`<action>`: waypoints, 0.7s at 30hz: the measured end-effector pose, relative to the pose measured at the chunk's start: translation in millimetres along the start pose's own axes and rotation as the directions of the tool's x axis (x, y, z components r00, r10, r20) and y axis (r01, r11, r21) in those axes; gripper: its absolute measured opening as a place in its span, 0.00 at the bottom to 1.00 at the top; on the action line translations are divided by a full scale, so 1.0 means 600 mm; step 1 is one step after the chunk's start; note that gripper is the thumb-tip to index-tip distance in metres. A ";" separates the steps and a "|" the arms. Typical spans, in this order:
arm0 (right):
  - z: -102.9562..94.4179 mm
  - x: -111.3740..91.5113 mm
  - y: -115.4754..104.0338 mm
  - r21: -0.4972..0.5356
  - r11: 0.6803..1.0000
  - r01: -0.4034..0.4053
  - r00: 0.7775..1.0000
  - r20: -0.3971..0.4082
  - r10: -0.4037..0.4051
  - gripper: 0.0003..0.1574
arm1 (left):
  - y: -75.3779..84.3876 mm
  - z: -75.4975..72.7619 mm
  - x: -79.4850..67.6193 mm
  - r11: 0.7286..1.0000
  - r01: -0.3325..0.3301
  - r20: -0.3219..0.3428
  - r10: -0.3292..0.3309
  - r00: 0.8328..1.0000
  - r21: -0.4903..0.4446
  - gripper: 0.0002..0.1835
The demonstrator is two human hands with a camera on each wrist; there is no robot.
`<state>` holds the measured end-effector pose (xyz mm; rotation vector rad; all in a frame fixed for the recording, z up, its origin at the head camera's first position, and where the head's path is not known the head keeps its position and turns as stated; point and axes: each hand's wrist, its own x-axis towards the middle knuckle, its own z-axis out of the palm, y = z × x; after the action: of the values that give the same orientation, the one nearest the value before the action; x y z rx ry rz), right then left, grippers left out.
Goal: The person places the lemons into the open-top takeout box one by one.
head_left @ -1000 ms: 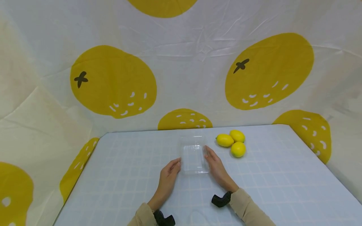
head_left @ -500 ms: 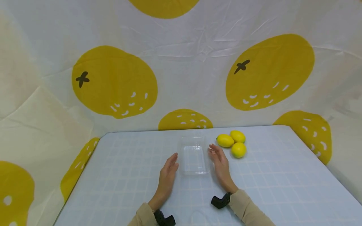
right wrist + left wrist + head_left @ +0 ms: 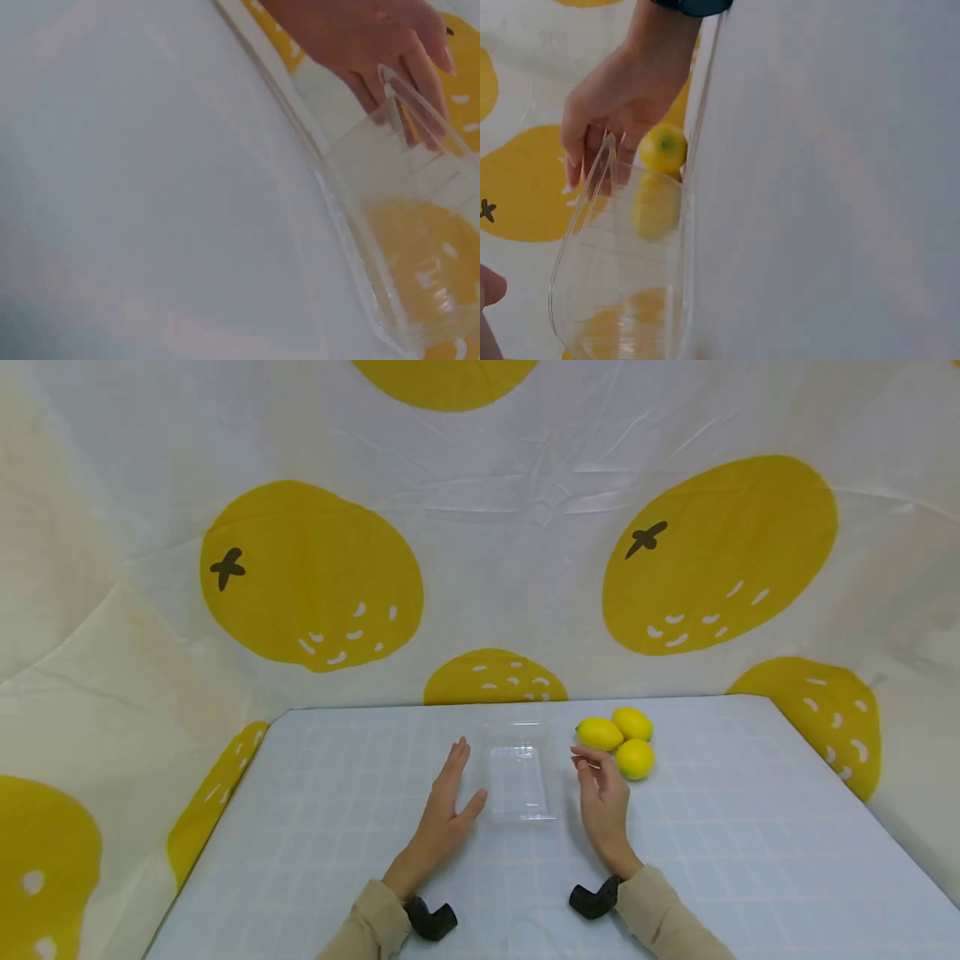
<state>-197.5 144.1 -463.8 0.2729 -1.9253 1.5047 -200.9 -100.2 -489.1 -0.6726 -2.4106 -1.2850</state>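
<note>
A clear plastic box [image 3: 517, 814] without a lid rests on the table between my hands. My left hand [image 3: 438, 818] is beside its left side, fingers extended and thumb spread, holding nothing. On the other side, my right hand [image 3: 604, 806] is held apart from the box with loosely bent fingers and nothing in them. Three lemons sit together past the right fingertips: one on the left [image 3: 599, 734], one behind [image 3: 632, 724] and one in front [image 3: 635, 760]. In the left wrist view, the box [image 3: 622, 277] partly covers the right hand's fingers [image 3: 574, 142].
A pale blue checked cloth covers the table [image 3: 315, 843]. Behind and at both sides hangs a white curtain [image 3: 510, 568] printed with large yellow fruit. Each wrist wears a black camera mount, the left one [image 3: 431, 920] and the right one [image 3: 592, 900].
Both hands have let go of the clear box and drawn apart, the left one spreading its thumb and fingers, the right one shifting rightward toward the lemons. Box and lemons stay put.
</note>
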 end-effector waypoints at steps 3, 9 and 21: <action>-0.016 0.009 -0.002 -0.035 0.999 0.035 0.999 -0.037 -0.036 0.11 | -0.007 -0.005 0.008 0.982 -0.106 0.051 0.100 0.994 0.155 0.39; -0.055 0.034 -0.008 -0.074 0.997 0.026 0.991 -0.132 -0.036 0.12 | -0.015 -0.013 0.019 0.908 -0.258 0.138 0.225 0.965 0.330 0.39; -0.118 0.051 0.091 -0.165 0.957 -0.238 0.961 -0.184 0.207 0.21 | -0.040 -0.001 0.018 0.812 -0.386 0.194 0.334 0.922 0.437 0.39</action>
<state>-223.5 233.8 -479.8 -0.1535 -1.9956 1.4248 -223.1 -109.7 -500.0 -1.0048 -2.3825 -0.4931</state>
